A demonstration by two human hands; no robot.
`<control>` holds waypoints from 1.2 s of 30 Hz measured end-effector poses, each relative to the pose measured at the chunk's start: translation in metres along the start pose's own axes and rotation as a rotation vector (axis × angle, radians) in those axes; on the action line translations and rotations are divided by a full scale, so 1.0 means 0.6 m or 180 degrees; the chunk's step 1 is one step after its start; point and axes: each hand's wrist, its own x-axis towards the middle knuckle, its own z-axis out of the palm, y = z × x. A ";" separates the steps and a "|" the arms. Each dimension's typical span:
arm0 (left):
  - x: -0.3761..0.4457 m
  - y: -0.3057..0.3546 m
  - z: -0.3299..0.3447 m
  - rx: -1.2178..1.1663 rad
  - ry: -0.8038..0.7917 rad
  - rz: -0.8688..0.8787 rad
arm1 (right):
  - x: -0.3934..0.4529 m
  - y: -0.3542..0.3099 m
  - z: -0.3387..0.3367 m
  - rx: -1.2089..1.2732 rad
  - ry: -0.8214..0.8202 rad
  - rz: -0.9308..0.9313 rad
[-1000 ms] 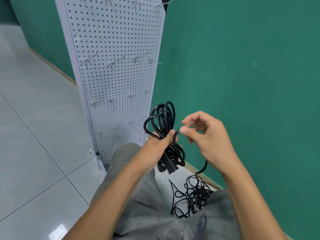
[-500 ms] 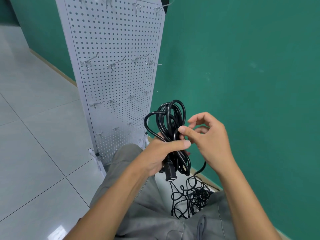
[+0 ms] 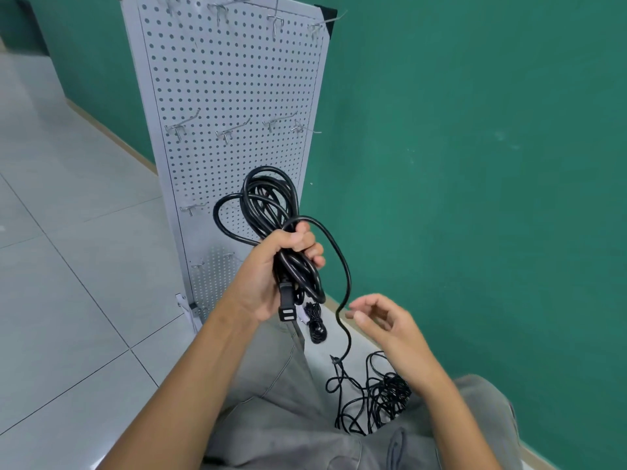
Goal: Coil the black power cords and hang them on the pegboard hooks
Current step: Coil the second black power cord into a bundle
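The left hand (image 3: 271, 266) clenches the coil (image 3: 268, 201); its loose tail (image 3: 346, 283) drops just left of the released right hand (image 3: 383, 320).

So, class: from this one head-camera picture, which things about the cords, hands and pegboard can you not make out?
- Coiled cord: where the left hand grips it, the fingers hide how the loops cross.
- Pegboard: its top is cut off by the upper edge.
- Tangled cords on the floor: too knotted to count.
- Right hand: motion-blurred; whether it touches the trailing strand is unclear.
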 end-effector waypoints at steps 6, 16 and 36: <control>0.000 -0.008 -0.001 -0.0050 0.0014 -0.0142 | 0.017 -0.005 0.033 -0.0022 -0.0005 -0.0095; -0.006 -0.033 0.015 0.1143 0.0571 -0.0503 | 0.010 -0.073 0.020 0.0105 0.0897 -0.0556; -0.019 -0.045 0.030 0.1155 0.0416 -0.1083 | 0.012 -0.149 0.039 -0.2841 0.0633 -0.1017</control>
